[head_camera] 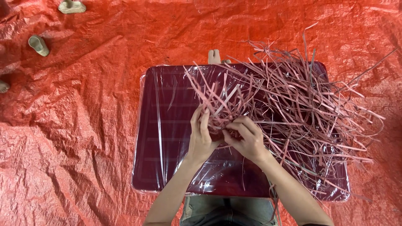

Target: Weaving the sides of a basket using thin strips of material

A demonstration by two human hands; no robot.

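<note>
Crinkled orange tarp (75, 125) underneath; three beige sandals (38, 45) at upper left.

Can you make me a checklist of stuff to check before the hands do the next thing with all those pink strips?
1. Both hands on the strips: ok. The left hand and right hand meet at the bundle's near end.
2. Fingers pinching strips: ok, both hands grip them.
3. Strips lying on the table: not ok. Many hang over its right and far edges onto the tarp.
4. Strips untangled: not ok, they cross in a loose heap.
5. Plastic wrap on the table smooth: not ok, wrinkled.
6. Bare table on the left: ok.
</note>
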